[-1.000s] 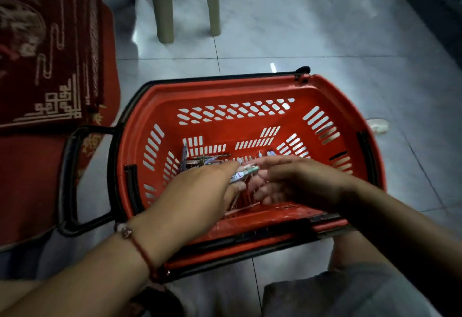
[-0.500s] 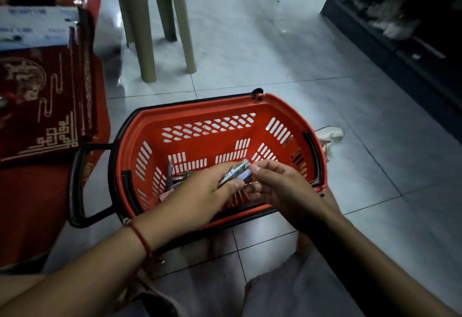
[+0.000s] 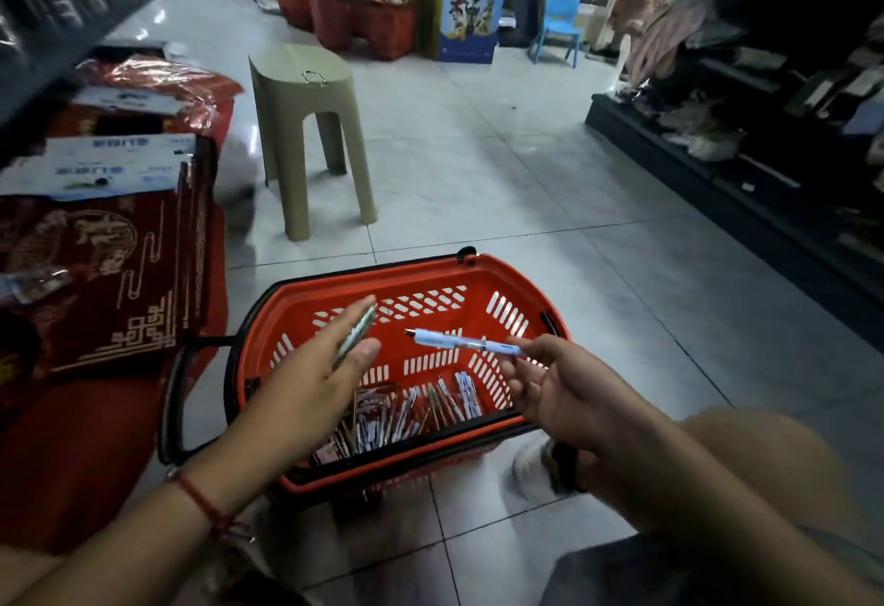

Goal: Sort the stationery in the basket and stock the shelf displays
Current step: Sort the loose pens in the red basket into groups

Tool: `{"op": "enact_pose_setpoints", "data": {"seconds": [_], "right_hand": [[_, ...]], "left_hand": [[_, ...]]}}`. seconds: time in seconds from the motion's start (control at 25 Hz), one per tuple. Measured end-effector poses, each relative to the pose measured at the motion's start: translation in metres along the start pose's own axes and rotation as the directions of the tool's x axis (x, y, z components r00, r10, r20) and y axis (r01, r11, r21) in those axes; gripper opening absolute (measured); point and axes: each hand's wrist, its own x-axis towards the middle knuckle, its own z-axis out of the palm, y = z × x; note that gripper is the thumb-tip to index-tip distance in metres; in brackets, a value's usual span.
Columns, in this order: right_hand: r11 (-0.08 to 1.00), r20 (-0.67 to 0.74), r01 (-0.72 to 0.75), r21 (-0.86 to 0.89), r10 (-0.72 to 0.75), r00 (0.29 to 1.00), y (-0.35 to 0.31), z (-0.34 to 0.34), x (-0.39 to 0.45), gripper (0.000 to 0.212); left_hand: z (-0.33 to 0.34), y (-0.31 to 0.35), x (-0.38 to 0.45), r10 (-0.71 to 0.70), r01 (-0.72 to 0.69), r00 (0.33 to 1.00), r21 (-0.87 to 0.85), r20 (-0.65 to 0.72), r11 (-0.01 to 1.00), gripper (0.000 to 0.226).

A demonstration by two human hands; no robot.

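Observation:
A red plastic basket (image 3: 516,280) with black handles stands on the tiled floor in front of me. Several pens (image 3: 406,409) lie in a heap at its near end. My left hand (image 3: 315,376) hovers over the basket's left side, holding a greenish pen (image 3: 356,332) between thumb and fingers. My right hand (image 3: 550,380) is over the right side and pinches a light blue pen (image 3: 459,342) by one end, so that it points left across the basket.
A beige plastic stool (image 3: 306,127) stands beyond the basket. Red and gold boxes (image 3: 95,270) are stacked on the left under a dark shelf. Dark shelving (image 3: 765,151) with goods runs along the right. Red bins and a blue chair (image 3: 557,21) stand far back.
My hands have lifted out of the basket and drawn apart, each with one pen. My head has tilted up, so the aisle and shelves have come into view.

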Motion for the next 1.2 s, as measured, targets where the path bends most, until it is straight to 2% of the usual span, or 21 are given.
{"op": "enact_pose_setpoints", "data": {"seconds": [0.08,0.2,0.36,0.48,0.56,0.64,0.68,0.76,0.88,0.96,1.04,1.12,1.2], "right_hand": [[0.998,0.045,-0.038,-0.041,0.04,0.998,-0.012,0.005,-0.003,0.026],[0.981,0.135,-0.121,-0.155,0.142,0.981,-0.026,0.008,-0.003,0.025],[0.955,0.181,-0.208,-0.213,0.247,0.952,-0.03,0.004,0.014,0.022],[0.97,0.211,-0.166,-0.176,0.202,0.956,-0.037,-0.004,0.034,0.022],[0.966,0.212,-0.159,-0.205,0.202,0.956,-0.044,-0.019,0.055,0.033],[0.92,0.21,-0.214,-0.328,0.291,0.933,-0.046,-0.035,0.079,0.044],[0.871,0.194,-0.25,-0.422,0.356,0.914,-0.043,-0.04,0.093,0.041],[0.745,0.069,-0.315,-0.588,0.434,0.898,-0.034,-0.044,0.122,0.022],[0.491,-0.131,-0.361,-0.793,0.442,0.887,-0.016,-0.029,0.175,0.011],[0.305,-0.246,-0.352,-0.885,0.336,0.909,-0.004,-0.024,0.217,0.008],[0.121,-0.311,-0.336,-0.934,0.183,0.932,0.008,-0.027,0.258,0.013],[-0.121,-0.285,-0.273,-0.954,0.099,0.953,0.025,-0.038,0.288,0.018],[-0.307,-0.259,-0.227,-0.924,0.066,0.964,0.045,-0.052,0.314,0.023]], "left_hand": [[-0.009,0.012,-0.006,-0.01,0.011,1.0,0.035,-0.016,0.999,0.05],[-0.024,0.03,-0.004,-0.032,0.03,0.999,0.219,0.005,0.975,0.037],[-0.025,0.036,0.009,-0.02,-0.012,0.996,0.354,0.085,0.935,0.045],[-0.017,0.018,0.029,0.011,-0.084,0.988,0.478,0.153,0.874,0.055],[-0.009,-0.002,0.043,0.02,-0.118,0.981,0.52,0.191,0.846,0.06],[0.001,-0.02,0.052,0.016,-0.142,0.971,0.523,0.237,0.841,0.062],[0.006,-0.029,0.055,0.015,-0.154,0.965,0.523,0.261,0.838,0.061],[0.012,-0.038,0.063,0.028,-0.198,0.952,0.541,0.305,0.817,0.061],[0.015,-0.056,0.082,0.067,-0.241,0.943,0.532,0.325,0.812,0.06],[0.016,-0.073,0.093,0.052,-0.222,0.947,0.527,0.318,0.82,0.06],[0.016,-0.09,0.101,0.006,-0.174,0.951,0.52,0.308,0.836,0.06],[0.015,-0.1,0.103,-0.027,-0.148,0.948,0.514,0.317,0.845,0.06],[0.017,-0.106,0.107,-0.046,-0.126,0.945,0.491,0.323,0.862,0.059]]}}
